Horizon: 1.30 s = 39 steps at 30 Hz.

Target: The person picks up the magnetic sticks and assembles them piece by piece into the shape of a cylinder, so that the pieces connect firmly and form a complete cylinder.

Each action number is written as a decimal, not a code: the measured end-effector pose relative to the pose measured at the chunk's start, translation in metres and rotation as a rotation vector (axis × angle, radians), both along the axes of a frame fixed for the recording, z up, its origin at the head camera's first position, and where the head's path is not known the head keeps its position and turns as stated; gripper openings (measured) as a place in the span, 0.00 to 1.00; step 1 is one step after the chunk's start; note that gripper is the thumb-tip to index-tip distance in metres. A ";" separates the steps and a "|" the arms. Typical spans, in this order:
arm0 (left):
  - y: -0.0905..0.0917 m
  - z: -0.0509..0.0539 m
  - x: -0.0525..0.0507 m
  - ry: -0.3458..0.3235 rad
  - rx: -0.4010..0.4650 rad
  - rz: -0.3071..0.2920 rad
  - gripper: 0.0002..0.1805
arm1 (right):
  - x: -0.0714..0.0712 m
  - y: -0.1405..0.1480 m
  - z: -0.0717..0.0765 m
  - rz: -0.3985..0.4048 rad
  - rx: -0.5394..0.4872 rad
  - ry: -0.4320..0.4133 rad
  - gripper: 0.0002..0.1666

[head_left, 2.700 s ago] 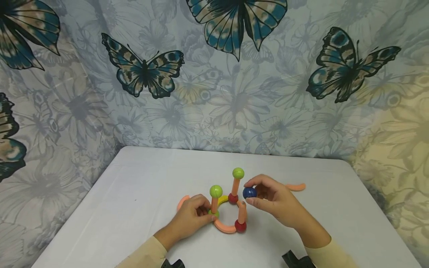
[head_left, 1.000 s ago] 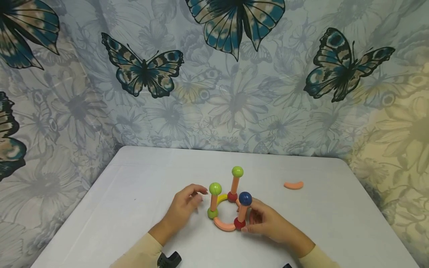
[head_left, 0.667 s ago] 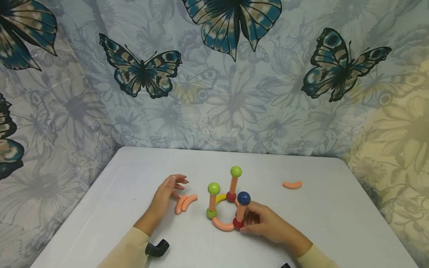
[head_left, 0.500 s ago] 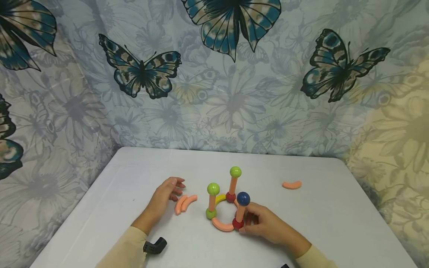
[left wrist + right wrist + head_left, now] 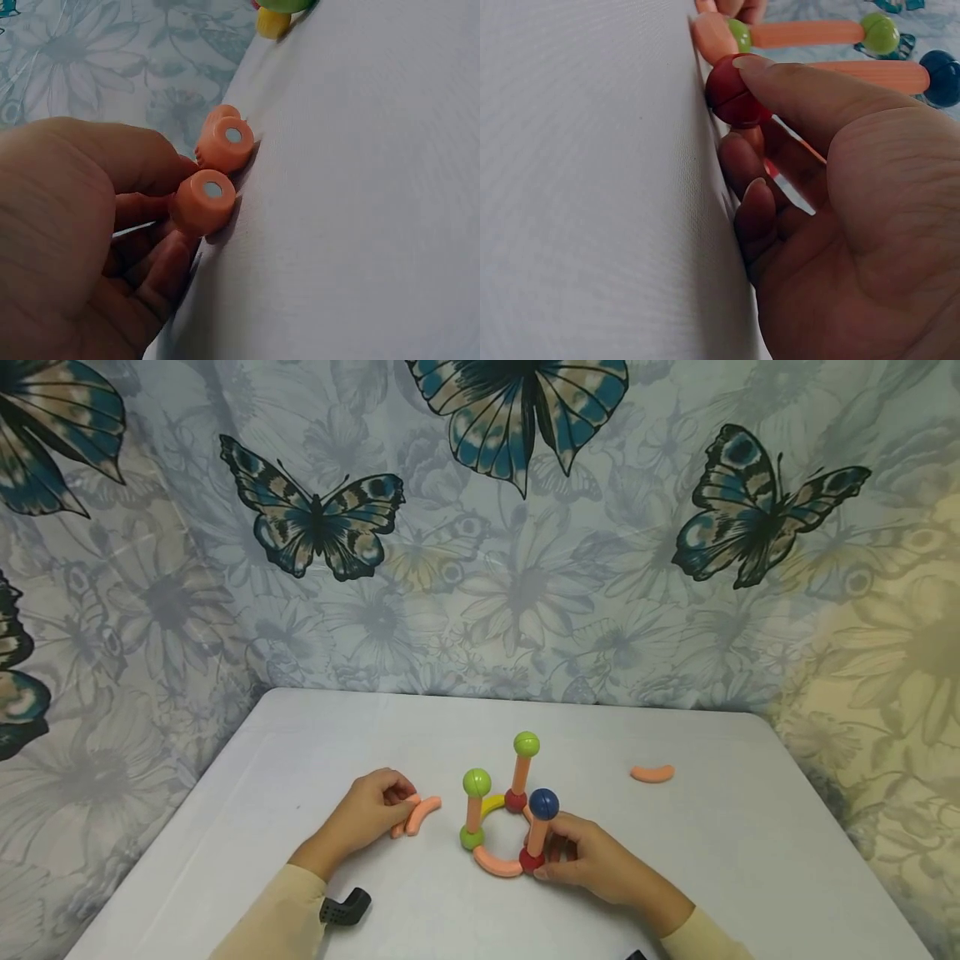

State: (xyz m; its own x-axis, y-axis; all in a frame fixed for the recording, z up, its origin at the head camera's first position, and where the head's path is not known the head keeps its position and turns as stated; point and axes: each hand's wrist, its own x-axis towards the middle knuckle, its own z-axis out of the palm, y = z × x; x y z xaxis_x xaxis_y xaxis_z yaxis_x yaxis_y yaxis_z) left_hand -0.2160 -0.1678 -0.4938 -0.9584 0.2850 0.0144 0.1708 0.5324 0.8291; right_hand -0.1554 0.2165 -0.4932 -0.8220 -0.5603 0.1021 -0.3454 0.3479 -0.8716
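A ring of curved magnetic sticks and balls lies on the table, with straight orange sticks standing on three of its balls. Two uprights carry green balls, the left one (image 5: 476, 782) and the far one (image 5: 527, 744); the near right one has a blue ball (image 5: 543, 804) on top. My right hand (image 5: 592, 856) grips the red ball (image 5: 739, 91) under the blue-topped stick, thumb on its side. My left hand (image 5: 371, 810) pinches a curved orange magnetic stick (image 5: 204, 204) on the table. Touching or nearly touching it is a second curved orange stick (image 5: 425, 815).
Another curved orange stick (image 5: 652, 774) lies alone at the right of the white table (image 5: 750, 860). A butterfly-patterned cloth (image 5: 480, 610) hangs behind the table. A black wrist device (image 5: 347, 907) shows at the left sleeve.
The blue ball has gone from my right hand onto the near right stick; that hand moved down to the red ball. My left hand left the green base ball and reached left to a curved stick.
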 end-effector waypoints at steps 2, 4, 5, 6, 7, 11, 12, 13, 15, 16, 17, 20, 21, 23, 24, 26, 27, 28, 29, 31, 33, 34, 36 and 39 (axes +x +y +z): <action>0.002 0.002 0.002 0.032 -0.061 0.035 0.07 | 0.000 0.000 0.000 -0.002 0.005 -0.007 0.18; 0.005 0.004 0.004 0.085 -0.141 0.074 0.07 | 0.000 0.000 0.000 -0.002 0.008 -0.004 0.18; 0.006 0.005 0.004 0.110 -0.186 0.094 0.07 | 0.000 0.000 0.000 -0.001 0.009 0.002 0.17; 0.008 0.006 0.005 0.133 -0.229 0.111 0.08 | 0.000 0.000 0.000 0.001 0.008 0.004 0.17; 0.010 0.008 0.006 0.153 -0.267 0.125 0.08 | 0.000 0.000 0.000 0.003 0.008 0.013 0.17; 0.015 0.013 0.008 0.143 -0.282 0.169 0.07 | 0.000 0.000 0.002 0.005 0.004 0.023 0.18; 0.015 0.015 0.008 0.129 -0.259 0.179 0.08 | 0.000 0.000 0.002 0.002 0.003 0.016 0.18; 0.015 0.016 0.008 0.110 -0.235 0.191 0.08 | 0.000 0.000 0.002 -0.002 0.004 0.009 0.18; 0.015 0.017 0.007 0.078 -0.192 0.216 0.09 | 0.000 -0.001 0.003 -0.007 0.005 -0.002 0.18; 0.015 0.017 0.007 0.065 -0.172 0.225 0.09 | 0.000 -0.001 0.002 -0.008 0.006 -0.002 0.18; 0.014 0.017 0.006 0.055 -0.154 0.233 0.10 | 0.000 -0.001 0.002 -0.010 0.008 -0.005 0.18; 0.012 0.019 0.005 0.015 -0.078 0.251 0.13 | -0.001 -0.001 0.001 -0.014 0.017 -0.013 0.18; 0.012 0.021 0.005 -0.009 -0.030 0.250 0.14 | -0.001 -0.001 0.000 -0.015 0.020 -0.015 0.18; 0.011 0.025 0.005 -0.064 0.074 0.236 0.16 | -0.001 0.000 0.000 -0.021 0.026 -0.030 0.17; 0.011 0.028 0.005 -0.092 0.125 0.224 0.17 | -0.001 0.000 0.000 -0.022 0.027 -0.034 0.17; 0.011 0.033 0.006 -0.148 0.216 0.187 0.19 | -0.001 0.000 -0.001 -0.022 0.027 -0.039 0.17; 0.011 0.036 0.006 -0.167 0.245 0.165 0.20 | -0.001 0.000 -0.001 -0.022 0.027 -0.040 0.17; 0.012 0.038 0.007 -0.180 0.265 0.146 0.22 | -0.001 0.000 -0.001 -0.022 0.028 -0.041 0.17; 0.013 0.040 0.007 -0.189 0.282 0.127 0.25 | -0.001 0.001 -0.001 -0.022 0.027 -0.042 0.17; 0.016 0.044 0.007 -0.197 0.304 0.106 0.28 | -0.001 0.001 -0.001 -0.021 0.024 -0.044 0.17; 0.021 0.046 0.005 -0.201 0.308 0.106 0.31 | -0.001 0.001 -0.001 -0.019 0.019 -0.042 0.17; 0.024 0.047 0.004 -0.200 0.308 0.109 0.30 | -0.001 0.001 -0.001 -0.016 0.014 -0.041 0.17; 0.030 0.049 0.001 -0.206 0.313 0.115 0.28 | -0.001 0.001 -0.002 -0.008 0.007 -0.034 0.16; 0.038 0.054 -0.004 -0.225 0.338 0.094 0.24 | -0.001 0.000 -0.003 0.003 0.002 -0.027 0.16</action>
